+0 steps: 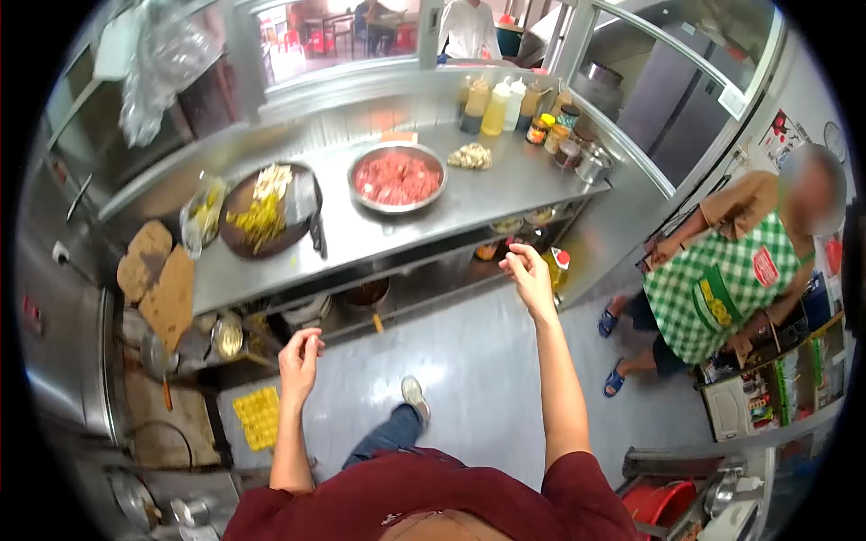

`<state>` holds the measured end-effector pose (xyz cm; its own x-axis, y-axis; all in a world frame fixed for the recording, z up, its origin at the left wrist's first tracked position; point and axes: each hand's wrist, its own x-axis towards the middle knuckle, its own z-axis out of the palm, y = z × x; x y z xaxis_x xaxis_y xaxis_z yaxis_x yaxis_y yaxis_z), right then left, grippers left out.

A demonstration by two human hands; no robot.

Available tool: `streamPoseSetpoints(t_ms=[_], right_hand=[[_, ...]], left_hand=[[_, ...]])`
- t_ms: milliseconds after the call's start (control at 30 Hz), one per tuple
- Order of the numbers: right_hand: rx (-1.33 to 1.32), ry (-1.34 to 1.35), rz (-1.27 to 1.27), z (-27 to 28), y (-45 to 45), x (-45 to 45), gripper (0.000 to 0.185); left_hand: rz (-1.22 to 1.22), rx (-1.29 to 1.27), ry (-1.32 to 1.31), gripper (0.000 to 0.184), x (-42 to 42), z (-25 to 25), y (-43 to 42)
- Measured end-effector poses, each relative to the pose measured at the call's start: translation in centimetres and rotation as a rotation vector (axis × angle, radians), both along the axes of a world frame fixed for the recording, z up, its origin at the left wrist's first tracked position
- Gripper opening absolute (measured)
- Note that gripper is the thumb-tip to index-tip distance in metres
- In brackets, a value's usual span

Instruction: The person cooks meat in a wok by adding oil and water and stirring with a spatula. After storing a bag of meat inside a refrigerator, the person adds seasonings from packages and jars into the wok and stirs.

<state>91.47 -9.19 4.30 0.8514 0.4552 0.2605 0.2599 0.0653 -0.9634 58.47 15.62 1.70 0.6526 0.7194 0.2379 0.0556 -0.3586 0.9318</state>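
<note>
Steel counter, grey kitchen floor, windows behind, empty hands above floor

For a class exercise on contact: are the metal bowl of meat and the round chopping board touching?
Apart. The head view shows steel counter between the metal bowl and the chopping board.

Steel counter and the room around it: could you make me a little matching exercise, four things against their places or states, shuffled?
Things
1. Round steel bowl
2. Round dark cutting board
3. Yellow dimpled tray
4. Green-and-white checked apron

Places or states
A. On the grey floor
B. Filled with red meat
C. Worn by a person
D. Bearing white and yellow-green food pieces

Right pairs: 1-B, 2-D, 3-A, 4-C.
</note>
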Motion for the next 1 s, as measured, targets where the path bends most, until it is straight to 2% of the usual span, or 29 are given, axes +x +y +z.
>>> streamPoseSetpoints(t_ms=[100,167,267,367,433,533,567,600,633,667,700,733,767,833,867,933,1000], right_hand=[[-0.037,0.144,-0.044,-1.6,0.4,8.0,0.028],[-0.025,0.173,-0.035,-2.3,-0.2,14.3,0.028],[-0.051,0.178,-0.182,0.1,-2.5,20.0,0.027],[-0.077,0.204,-0.227,-3.0,-2.8,28.6,0.028],[-0.147,0.202,-0.205,-3.7,-1.3,34.8,0.034],[-0.127,0.119,-0.123,-3.9,4.4,45.4,0.041],[-0.101,0.079,-0.080,-4.1,6.9,49.4,0.044],[-0.166,0.121,-0.054,-4.2,9.6,52.8,0.052],[-0.173,0.045,-0.080,-5.0,11.7,55.6,0.054],[-0.168,-0.030,-0.090,-5.9,14.6,58.3,0.057],[-0.147,-0.112,-0.090,-6.3,18.4,60.9,0.060],[-0.092,-0.093,-0.052,-6.8,21.2,62.8,0.068],[-0.113,-0.206,-0.087,-7.1,24.5,63.9,0.069],[-0.195,-0.415,-0.202,-7.5,27.5,65.8,0.071],[-0.195,-0.302,-0.164,-7.6,28.7,66.5,0.075],[-0.096,-0.307,-0.233,-7.5,30.2,67.9,0.075],[-0.016,-0.240,-0.233,-7.5,31.0,68.4,0.074]], left_hand=[[-0.016,0.045,0.046,0.018,8.4,-0.1,2.8],[-0.035,0.007,0.015,0.020,14.2,2.9,3.1],[-0.113,0.059,0.018,0.019,22.3,6.7,4.3],[-0.224,0.237,0.100,0.019,33.2,9.6,5.9],[-0.318,0.287,0.051,0.020,42.2,10.1,6.8],[-0.386,0.216,0.099,0.024,55.7,10.8,8.7],[-0.379,0.231,0.095,0.024,60.3,10.0,9.6],[-0.330,0.196,0.121,0.030,65.5,6.7,11.5],[-0.315,0.206,0.182,0.038,69.4,5.8,12.0],[-0.310,-0.005,0.234,0.049,73.4,4.7,12.2],[-0.244,-0.079,0.300,0.062,77.1,3.2,12.7],[-0.104,0.036,0.340,0.074,81.3,-1.1,14.3],[0.005,0.164,0.269,0.087,84.0,-2.7,15.0],[0.228,0.484,0.240,0.078,88.1,-3.8,15.4],[0.176,0.397,0.162,0.071,89.5,-4.1,15.9],[0.057,0.206,-0.012,0.058,92.3,-3.2,16.1],[0.109,0.179,-0.043,0.044,92.7,-2.7,15.0]])
